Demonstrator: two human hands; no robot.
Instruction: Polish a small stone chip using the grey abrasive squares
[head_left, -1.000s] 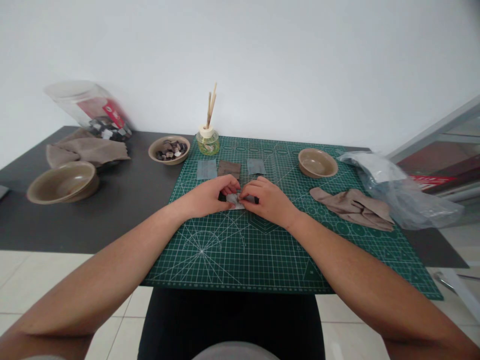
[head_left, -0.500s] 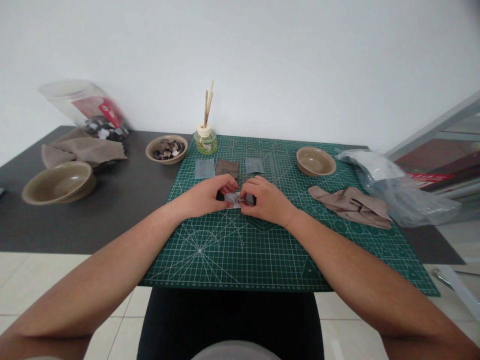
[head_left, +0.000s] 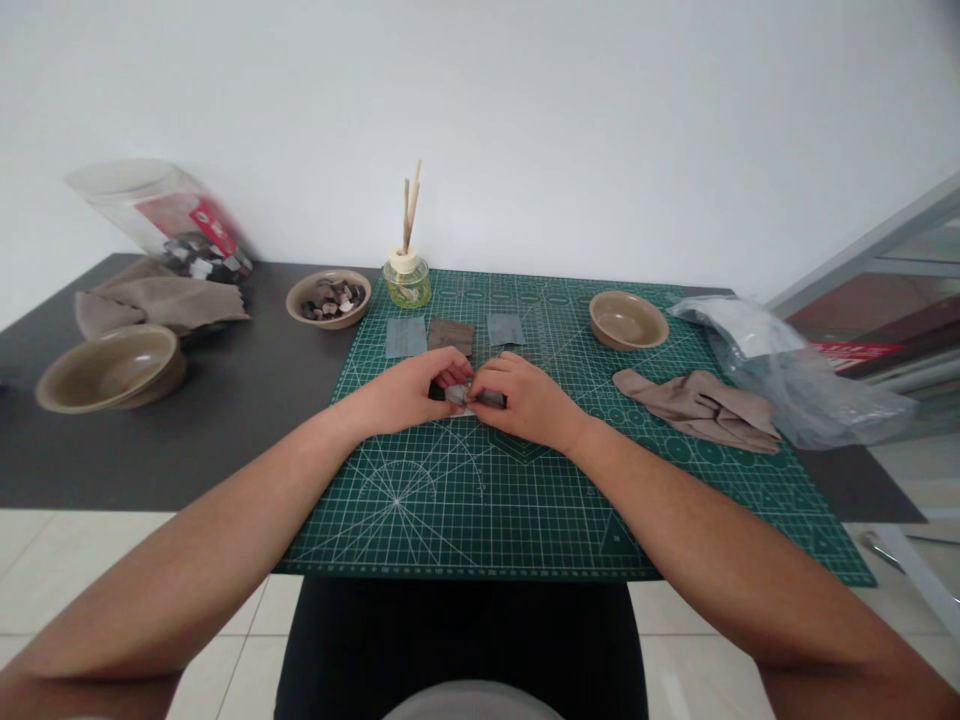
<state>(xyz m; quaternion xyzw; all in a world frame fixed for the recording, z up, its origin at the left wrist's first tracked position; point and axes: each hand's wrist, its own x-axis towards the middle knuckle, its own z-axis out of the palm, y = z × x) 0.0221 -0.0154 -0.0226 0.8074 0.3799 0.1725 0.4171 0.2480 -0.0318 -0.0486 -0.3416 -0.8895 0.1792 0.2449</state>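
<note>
My left hand and my right hand meet low over the green cutting mat, fingertips almost together. Between them is a small, pale grey, crumpled-looking piece, paper or cloth, I cannot tell which. Fingers of both hands pinch it, and they hide much of it. Just beyond the hands lie a blue-grey square, a brown square and another blue-grey square, flat on the mat.
Left: a bowl of dark pieces, a larger bowl, a brown cloth and a clear container. A reed diffuser stands at the mat's back edge. Right: a bowl, a crumpled cloth and a plastic bag.
My right hand's fingertips have come closer to the left hand's, over the pale grey piece. The whole view has shifted slightly; the surrounding things stay in place.
</note>
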